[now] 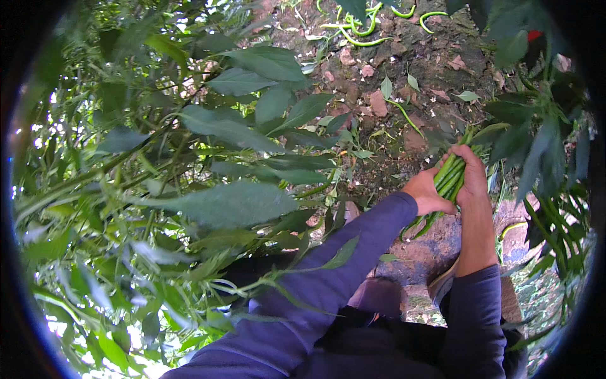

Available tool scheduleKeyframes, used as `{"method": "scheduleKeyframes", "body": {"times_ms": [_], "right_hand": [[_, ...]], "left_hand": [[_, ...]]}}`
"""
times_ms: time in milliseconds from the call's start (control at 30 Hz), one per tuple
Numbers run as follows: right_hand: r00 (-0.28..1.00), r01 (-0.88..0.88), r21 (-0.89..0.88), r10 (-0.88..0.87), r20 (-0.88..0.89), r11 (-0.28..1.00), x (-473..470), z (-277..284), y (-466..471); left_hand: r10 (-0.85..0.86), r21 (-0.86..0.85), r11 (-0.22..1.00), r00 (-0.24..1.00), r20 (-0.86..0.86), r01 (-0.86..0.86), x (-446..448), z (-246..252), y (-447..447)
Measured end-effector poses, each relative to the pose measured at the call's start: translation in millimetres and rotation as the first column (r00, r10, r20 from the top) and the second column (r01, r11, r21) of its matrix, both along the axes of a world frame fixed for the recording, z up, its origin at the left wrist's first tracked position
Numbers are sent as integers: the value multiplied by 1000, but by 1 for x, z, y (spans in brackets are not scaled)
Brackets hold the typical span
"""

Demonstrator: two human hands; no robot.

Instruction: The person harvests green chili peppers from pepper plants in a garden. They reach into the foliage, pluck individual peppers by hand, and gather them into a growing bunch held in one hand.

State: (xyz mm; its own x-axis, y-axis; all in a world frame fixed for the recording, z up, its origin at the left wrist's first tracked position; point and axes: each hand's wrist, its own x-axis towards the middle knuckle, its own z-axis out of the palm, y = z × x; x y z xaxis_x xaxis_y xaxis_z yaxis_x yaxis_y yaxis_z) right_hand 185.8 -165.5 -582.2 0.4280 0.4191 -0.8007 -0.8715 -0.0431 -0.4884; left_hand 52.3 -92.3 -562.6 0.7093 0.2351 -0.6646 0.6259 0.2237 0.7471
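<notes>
A bunch of long green chili peppers (pixel 449 176) is held between my two hands, right of the middle of the view. My left hand (pixel 428 192) wraps the near left side of the bunch, its thumb across the lower part. Around the right and upper side curl the fingers of my right hand (pixel 470 177). Stems stick out at the top of the bunch, and the curved pepper tips hang below my left hand. One loose green pepper (pixel 405 117) lies on the soil up and left of my hands.
Leafy pepper plants (pixel 236 203) fill the left side, some leaves overlapping my left sleeve. More foliage (pixel 544 142) hangs at the right. Several green peppers (pixel 364 33) lie on the stony soil (pixel 350 90) at the top. A shoe (pixel 442 282) shows below my hands.
</notes>
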Motion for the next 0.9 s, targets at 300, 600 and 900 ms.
{"method": "scheduleKeyframes", "body": {"times_ms": [300, 600, 900], "right_hand": [[897, -337, -197, 378, 231, 921, 0, -73, 18], [253, -520, -661, 837, 486, 541, 9, -139, -5], [117, -490, -669, 802, 585, 560, 29, -145, -70]], "left_hand": [[345, -9, 939, 938, 25, -345, 1, -75, -13], [901, 192, 431, 410, -139, -882, -7, -118, 115], [988, 17, 144, 142, -65, -989, 93, -195, 294]]}}
